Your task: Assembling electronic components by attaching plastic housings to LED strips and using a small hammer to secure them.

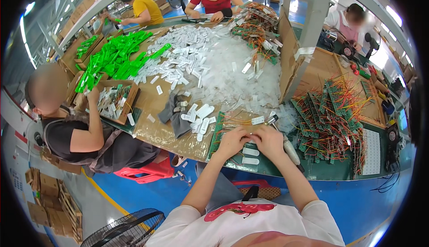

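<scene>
My left hand (232, 141) and my right hand (268, 140) meet over the green table edge in front of me. Their fingers are pinched together, and whatever lies between them is too small or hidden to name. Two white flat oblong pieces (250, 152) lie on the table just below the fingertips. Left of my left hand lies a green circuit board strip (217, 135), with orange wires running beyond the hands. A white rectangular piece (258, 120) and a silver cylinder (271, 119) rest just past my fingers. Beside my right wrist lies a pale rod-shaped tool (291, 153) with a dark end.
Wired circuit boards (328, 122) are heaped at right. A grey cloth (175, 116) and white plastic pieces (203, 118) lie left. Beyond are clear plastic bags (237, 75), white parts (181, 50) and green parts (116, 52). A cardboard divider (288, 55) stands upright. Co-workers surround the table.
</scene>
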`<state>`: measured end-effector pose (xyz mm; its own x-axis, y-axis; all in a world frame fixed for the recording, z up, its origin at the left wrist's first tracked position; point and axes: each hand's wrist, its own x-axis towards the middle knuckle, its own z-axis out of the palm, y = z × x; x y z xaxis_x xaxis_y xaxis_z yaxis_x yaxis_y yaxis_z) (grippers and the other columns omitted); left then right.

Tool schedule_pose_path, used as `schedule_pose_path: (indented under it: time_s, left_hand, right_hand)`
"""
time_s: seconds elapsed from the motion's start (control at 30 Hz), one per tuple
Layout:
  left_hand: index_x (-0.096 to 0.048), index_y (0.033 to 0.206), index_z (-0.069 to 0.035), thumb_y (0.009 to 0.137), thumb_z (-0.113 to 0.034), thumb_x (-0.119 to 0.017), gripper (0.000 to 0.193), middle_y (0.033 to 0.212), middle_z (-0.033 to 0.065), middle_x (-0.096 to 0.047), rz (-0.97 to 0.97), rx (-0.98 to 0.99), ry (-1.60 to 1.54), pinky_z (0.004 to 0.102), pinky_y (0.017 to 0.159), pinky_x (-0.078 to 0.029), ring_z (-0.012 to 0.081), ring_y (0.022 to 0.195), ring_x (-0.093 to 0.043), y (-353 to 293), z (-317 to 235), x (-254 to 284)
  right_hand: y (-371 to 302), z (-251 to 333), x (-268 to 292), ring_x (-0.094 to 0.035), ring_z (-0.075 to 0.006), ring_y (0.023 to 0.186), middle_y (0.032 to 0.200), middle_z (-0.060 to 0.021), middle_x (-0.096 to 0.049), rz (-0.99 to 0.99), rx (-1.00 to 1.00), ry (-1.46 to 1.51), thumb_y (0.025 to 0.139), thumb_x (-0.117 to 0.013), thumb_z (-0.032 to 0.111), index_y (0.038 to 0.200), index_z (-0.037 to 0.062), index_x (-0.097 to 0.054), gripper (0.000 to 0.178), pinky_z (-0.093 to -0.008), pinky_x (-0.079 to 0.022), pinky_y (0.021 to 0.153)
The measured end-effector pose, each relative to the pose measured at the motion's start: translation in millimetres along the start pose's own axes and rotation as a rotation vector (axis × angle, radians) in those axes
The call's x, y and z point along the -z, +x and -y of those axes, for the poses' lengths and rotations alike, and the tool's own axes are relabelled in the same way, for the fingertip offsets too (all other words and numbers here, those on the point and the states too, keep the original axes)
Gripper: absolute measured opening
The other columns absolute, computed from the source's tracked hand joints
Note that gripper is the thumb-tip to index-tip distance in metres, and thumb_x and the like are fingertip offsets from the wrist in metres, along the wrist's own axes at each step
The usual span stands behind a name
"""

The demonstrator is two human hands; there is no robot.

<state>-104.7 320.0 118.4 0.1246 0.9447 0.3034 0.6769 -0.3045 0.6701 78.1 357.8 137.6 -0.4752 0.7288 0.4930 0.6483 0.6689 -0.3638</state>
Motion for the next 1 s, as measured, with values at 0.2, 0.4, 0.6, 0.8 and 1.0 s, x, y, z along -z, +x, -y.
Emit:
schedule_pose_path:
  time_s: [0.2,0.4,0.6,0.8,1.0]
  left_hand:
    - [-0.073,0.091,-0.010,0.082,-0.018,-0.075,0.012,0.093,0.0062,-0.069,-0.071,0.014,0.061,0.0390,0.072,-0.053,0.0286,0.085,-0.068,12,-7,12]
    - [-0.073,0.088,-0.012,0.081,-0.022,-0.077,0.013,0.092,0.0044,-0.068,-0.043,-0.137,0.219,0.0400,0.078,-0.053,0.0278,0.089,-0.067,31,8,17]
    - [-0.071,0.085,-0.012,0.081,-0.023,-0.076,0.013,0.089,0.0044,-0.065,-0.045,-0.066,0.233,0.0404,0.072,-0.053,0.0277,0.085,-0.067,42,15,12]
    - [-0.071,0.085,-0.011,0.081,-0.022,-0.076,0.013,0.088,0.0056,-0.065,-0.133,-0.005,0.262,0.0405,0.072,-0.053,0.0278,0.085,-0.067,51,21,13]
    - [-0.071,0.087,-0.010,0.084,-0.021,-0.073,0.011,0.093,0.0085,-0.065,-0.136,0.045,0.288,0.0438,0.073,-0.054,0.0329,0.086,-0.066,51,23,15]
  right_hand:
    - [-23,-2,-5,-0.066,-0.0226,0.082,0.084,-0.0026,-0.062,-0.024,-0.066,0.038,0.077,-0.079,0.021,0.085,0.0141,-0.073,0.012,-0.0377,-0.053,0.066]
    - [-28,-1,-10,-0.065,-0.0214,0.082,0.087,-0.0013,-0.060,-0.089,-0.032,0.072,0.078,-0.078,0.018,0.085,0.0142,-0.072,0.010,-0.0361,-0.053,0.065]
    - [-29,-3,-10,-0.065,-0.0212,0.082,0.088,-0.0014,-0.060,-0.107,-0.010,0.069,0.078,-0.078,0.017,0.086,0.0139,-0.071,0.010,-0.0353,-0.053,0.064]
    - [-24,-3,-9,-0.064,-0.0213,0.083,0.089,-0.0013,-0.060,-0.099,0.023,0.059,0.078,-0.078,0.017,0.086,0.0134,-0.071,0.011,-0.0355,-0.053,0.065]
    - [-23,-4,-11,-0.065,-0.0235,0.081,0.088,-0.0029,-0.062,-0.137,0.025,0.107,0.080,-0.078,0.017,0.086,0.0125,-0.072,0.009,-0.0364,-0.052,0.065]
